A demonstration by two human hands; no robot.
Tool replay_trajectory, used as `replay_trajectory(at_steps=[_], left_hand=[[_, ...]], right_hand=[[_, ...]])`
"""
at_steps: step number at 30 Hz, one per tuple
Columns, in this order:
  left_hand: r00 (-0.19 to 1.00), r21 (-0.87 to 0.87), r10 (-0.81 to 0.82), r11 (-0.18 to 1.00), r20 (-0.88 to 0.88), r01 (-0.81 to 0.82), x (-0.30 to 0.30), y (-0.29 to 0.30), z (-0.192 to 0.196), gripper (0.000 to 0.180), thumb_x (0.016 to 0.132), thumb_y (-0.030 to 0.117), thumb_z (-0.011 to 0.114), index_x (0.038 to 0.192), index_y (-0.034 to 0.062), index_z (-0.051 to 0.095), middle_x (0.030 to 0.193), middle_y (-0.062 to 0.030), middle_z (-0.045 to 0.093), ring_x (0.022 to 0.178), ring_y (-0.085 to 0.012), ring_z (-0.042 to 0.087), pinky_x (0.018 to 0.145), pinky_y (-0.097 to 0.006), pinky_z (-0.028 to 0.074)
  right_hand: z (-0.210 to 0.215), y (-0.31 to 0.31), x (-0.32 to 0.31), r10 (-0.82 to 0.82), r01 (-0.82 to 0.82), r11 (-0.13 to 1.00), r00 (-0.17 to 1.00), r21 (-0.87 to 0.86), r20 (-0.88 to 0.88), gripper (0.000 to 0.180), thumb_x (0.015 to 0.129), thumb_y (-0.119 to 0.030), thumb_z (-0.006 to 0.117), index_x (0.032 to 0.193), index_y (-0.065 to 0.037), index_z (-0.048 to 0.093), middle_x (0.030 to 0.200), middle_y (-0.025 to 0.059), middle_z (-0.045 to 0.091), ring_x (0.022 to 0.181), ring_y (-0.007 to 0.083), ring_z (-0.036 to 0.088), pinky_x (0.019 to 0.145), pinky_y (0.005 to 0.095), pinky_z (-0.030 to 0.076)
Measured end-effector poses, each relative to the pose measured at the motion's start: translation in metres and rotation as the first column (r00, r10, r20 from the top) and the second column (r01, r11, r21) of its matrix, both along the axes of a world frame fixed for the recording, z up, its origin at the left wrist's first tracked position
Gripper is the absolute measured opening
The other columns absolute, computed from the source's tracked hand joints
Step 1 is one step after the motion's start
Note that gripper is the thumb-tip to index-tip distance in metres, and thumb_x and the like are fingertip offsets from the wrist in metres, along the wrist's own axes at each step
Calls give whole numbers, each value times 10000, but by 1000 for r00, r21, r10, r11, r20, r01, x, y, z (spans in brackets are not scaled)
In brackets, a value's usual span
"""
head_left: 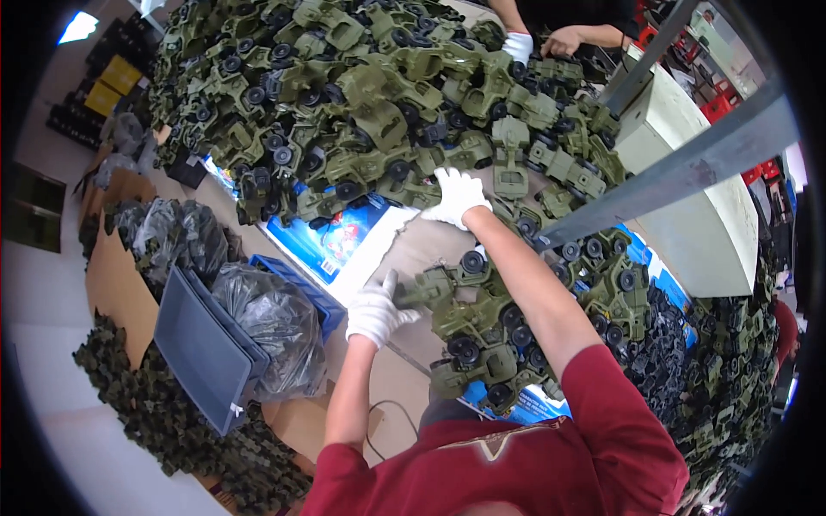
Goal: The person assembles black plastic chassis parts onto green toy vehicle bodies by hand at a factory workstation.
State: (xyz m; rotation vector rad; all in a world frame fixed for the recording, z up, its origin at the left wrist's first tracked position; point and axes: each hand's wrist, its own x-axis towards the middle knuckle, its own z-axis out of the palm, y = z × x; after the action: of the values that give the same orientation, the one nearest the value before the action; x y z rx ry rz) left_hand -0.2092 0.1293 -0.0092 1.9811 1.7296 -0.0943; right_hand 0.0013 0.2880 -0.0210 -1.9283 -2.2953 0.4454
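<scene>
My left hand (pixel 375 313), in a white glove, is beside the left end of a green toy vehicle (pixel 428 289) at the near pile. Its thumb is apart from the fingers, and I see nothing held in it. My right hand (pixel 458 199), also gloved, reaches farther out to the edge of the big heap of green toy vehicles (pixel 379 103). Its fingers are spread, with the tips close to the toys there. Under my right forearm lies a nearer pile of green toy vehicles with black wheels (pixel 486 331).
A blue printed cardboard sheet (pixel 331 236) lies on the table. Grey bins (pixel 202 344), a blue crate (pixel 301 288) and black plastic bags (pixel 271 322) stand left. A metal post (pixel 680 172) slants across the right, before a white box (pixel 697 189). A co-worker's hands (pixel 564 40) are across the heap.
</scene>
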Motion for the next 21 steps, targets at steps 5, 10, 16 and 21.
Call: replay_trajectory(at_steps=[5,10,16,21], left_hand=[[787,-83,328,938,523,-336,-69,-11,-50,900,739,387,849,1399,-75,449,1231,-229,631,1107,-272,632,942,-366,500],[786,419,227,744,575,-521,-25,108,82,1026,688,378,848,1460,-67,339,1341,-282,497,1217,-383,527,1040,-396,421],[851,559,177,685,495,-468,2,250,122,941,627,454,874,1348,-26,507,1364,-275,504,1226,-381,538,1018,-411,455],[604,506,21,523,797,-686,-13,220,129,527,768,383,828,1088,-18,707,1048,-148,688,940,-232,650,865,-330,511]], right_hand=[[0,-29,-28,101,-75,979,986,-190,130,640,730,-234,695,1333,-102,526,1178,226,579,1120,374,576,1010,493,426],[2,-88,-3,437,-297,866,840,-402,322,377,876,-267,594,1244,-187,612,1223,153,608,1199,332,560,1094,635,267],[-4,-119,13,350,-304,929,905,-211,241,678,786,-251,683,1421,-153,470,1334,186,532,1266,379,484,1159,527,227],[58,-137,48,195,-201,963,979,-177,-51,649,812,-401,674,1369,-119,497,1398,176,494,1301,339,464,1096,490,310]])
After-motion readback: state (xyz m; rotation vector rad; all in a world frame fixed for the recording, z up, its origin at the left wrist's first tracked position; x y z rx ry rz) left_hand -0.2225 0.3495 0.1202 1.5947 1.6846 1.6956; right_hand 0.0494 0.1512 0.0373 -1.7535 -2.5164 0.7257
